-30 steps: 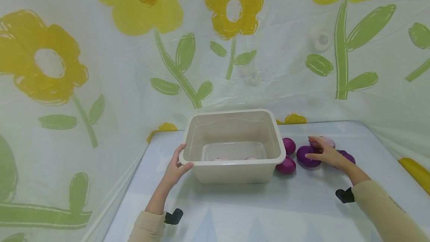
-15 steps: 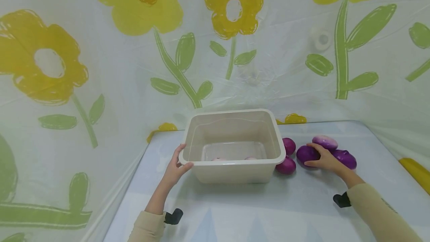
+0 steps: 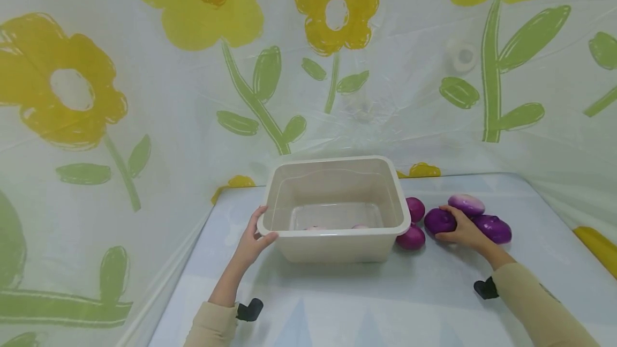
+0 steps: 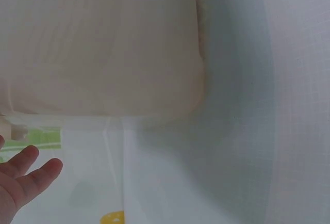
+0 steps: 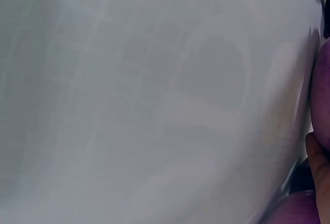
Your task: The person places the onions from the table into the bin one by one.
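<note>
My left hand [image 3: 249, 241] grips the near left corner of a cream plastic tub [image 3: 332, 248], thumb at the front rim and fingers along the left side. Two of its fingers [image 4: 38, 180] show stretched out beside the tub in the left wrist view. To the right of the tub, my right hand [image 3: 464, 230] holds a dark purple red onion [image 3: 439, 221] on the table between thumb and fingers. A paler red onion [image 3: 466, 204] lies behind that hand, and another purple one [image 3: 493, 228] lies beside it. Only a fingertip and purple skins show in the right wrist view.
Two more red onions, a rear one [image 3: 415, 209] and a front one [image 3: 411, 237], lie against the tub's right side. Pale tops of things show low inside the tub, mostly hidden by its front wall. A flower-printed curtain [image 3: 385, 79] hangs behind the table [image 3: 337, 304].
My right hand has drawn back from the pale onion to the dark purple one and closed around it; that onion has turned slightly. The left hand and tub have stayed put.
</note>
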{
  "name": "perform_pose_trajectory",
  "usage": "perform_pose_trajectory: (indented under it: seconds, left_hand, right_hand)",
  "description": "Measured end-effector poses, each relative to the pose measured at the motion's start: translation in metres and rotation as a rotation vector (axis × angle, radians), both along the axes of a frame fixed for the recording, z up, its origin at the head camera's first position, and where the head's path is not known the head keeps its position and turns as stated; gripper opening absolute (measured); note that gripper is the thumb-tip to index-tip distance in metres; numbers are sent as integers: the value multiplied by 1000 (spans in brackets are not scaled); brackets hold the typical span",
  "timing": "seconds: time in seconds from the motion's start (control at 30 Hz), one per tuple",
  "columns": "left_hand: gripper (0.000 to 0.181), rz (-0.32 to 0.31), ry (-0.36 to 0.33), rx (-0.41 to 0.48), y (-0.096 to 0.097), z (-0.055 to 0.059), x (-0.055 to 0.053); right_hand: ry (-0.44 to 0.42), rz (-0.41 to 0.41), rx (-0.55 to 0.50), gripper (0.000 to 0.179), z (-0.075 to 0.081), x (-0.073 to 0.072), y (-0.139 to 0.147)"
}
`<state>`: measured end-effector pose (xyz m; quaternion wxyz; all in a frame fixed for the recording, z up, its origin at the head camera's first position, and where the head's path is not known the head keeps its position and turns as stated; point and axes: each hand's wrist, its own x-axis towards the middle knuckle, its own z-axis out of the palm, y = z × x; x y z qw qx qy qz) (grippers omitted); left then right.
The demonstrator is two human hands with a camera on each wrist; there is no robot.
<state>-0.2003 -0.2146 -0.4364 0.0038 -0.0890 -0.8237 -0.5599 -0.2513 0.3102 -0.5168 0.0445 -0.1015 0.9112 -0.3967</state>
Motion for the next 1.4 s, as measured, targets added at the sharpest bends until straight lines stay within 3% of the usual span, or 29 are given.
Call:
perform_pose_trajectory:
  seconds: [0.07, 0.27, 0.63, 1.03, 1.3, 1.4]
  left_hand:
    - [70, 3, 6, 2, -2, -7, -4]
    - [71, -2, 20, 23, -1, -5, -3]
    - [70, 4, 11, 26, -2, -8, -5]
    - [71, 1, 10, 14, -2, -7, -2]
    - [68, 9, -8, 6, 8, 20, 14]
    - [67, 15, -8, 4, 11, 25, 17]
  right_hand:
    - [9, -1, 6, 81, 1, 0, -1]
    - [6, 4, 27, 81, 7, -1, 0]
    - [48, 22, 90, 82, 39, -10, 3]
    - [73, 38, 66, 82, 108, -30, -9]
    - [142, 70, 62, 79, 153, -48, -30]
    - [159, 84, 48, 78, 167, -54, -39]
